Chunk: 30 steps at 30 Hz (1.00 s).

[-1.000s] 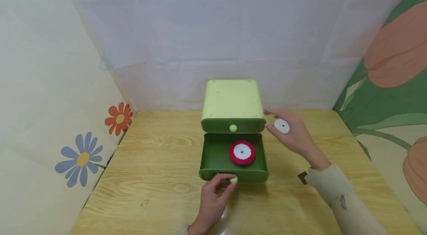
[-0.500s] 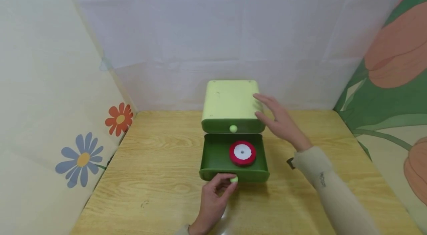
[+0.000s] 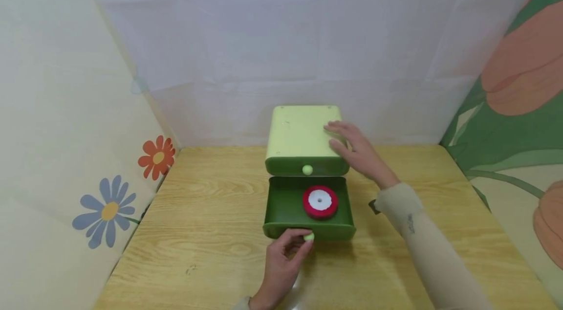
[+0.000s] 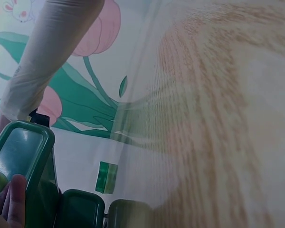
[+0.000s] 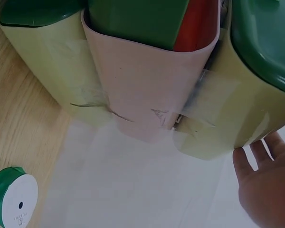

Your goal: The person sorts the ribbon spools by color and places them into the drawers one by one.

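A small drawer unit (image 3: 304, 131) has light green and pink sections and dark green drawers. Its middle drawer (image 3: 285, 202) is pulled out, and a spool of red ribbon (image 3: 326, 197) lies flat inside on the right. My left hand (image 3: 281, 266) pinches that drawer's round light green knob (image 3: 309, 236) between thumb and fingers. Fingers fairly straight, my right hand (image 3: 358, 153) rests at the top right edge of the unit. A spool of green ribbon (image 5: 22, 199) stands on its edge on the table beside the unit; the head view hides it.
The wooden table (image 3: 198, 232) meets a white sheet (image 3: 228, 55) behind the unit. Flower-printed panels stand on the left (image 3: 57, 119) and right (image 3: 519, 143). The top drawer, with its knob (image 3: 307, 170), is pushed in.
My right hand has moved from beside the unit up and left onto its top edge. A white spool face seen at that hand is now hidden. My left hand stays on the knob.
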Tool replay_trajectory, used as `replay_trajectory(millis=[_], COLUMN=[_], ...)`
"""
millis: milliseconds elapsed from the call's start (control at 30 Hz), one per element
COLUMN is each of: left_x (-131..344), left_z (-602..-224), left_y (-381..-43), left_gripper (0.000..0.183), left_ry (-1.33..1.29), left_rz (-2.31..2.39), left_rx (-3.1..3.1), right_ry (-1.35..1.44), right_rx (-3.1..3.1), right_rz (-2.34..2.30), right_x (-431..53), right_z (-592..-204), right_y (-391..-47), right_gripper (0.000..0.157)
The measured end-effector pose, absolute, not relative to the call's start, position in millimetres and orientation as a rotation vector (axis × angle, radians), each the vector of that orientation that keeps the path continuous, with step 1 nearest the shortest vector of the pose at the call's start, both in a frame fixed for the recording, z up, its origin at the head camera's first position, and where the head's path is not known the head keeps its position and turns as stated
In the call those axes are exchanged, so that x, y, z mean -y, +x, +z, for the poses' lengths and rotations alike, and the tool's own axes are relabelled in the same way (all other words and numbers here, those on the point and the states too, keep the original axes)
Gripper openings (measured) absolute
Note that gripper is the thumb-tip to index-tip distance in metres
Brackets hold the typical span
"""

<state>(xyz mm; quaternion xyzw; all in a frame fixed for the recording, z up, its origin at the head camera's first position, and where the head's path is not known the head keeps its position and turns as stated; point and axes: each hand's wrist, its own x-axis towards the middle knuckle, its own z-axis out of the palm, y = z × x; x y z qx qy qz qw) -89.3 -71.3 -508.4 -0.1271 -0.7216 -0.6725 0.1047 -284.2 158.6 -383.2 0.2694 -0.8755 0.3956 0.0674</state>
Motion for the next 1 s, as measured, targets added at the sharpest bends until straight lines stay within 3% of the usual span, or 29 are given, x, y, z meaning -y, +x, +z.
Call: replay_trajectory(millis=[1000], left_x=[71.8], left_z=[-512.3], left_y=[-98.7], left_gripper=[0.013], left_ry=[-0.403], left_rz=[-1.908], left_rx=[2.149], right_ry=[0.806], right_rx=[2.678], right_rz=[1.133], right_x=[-158.8], right_z=[-382.3], right_y=[-284.4], right_gripper=[0.051])
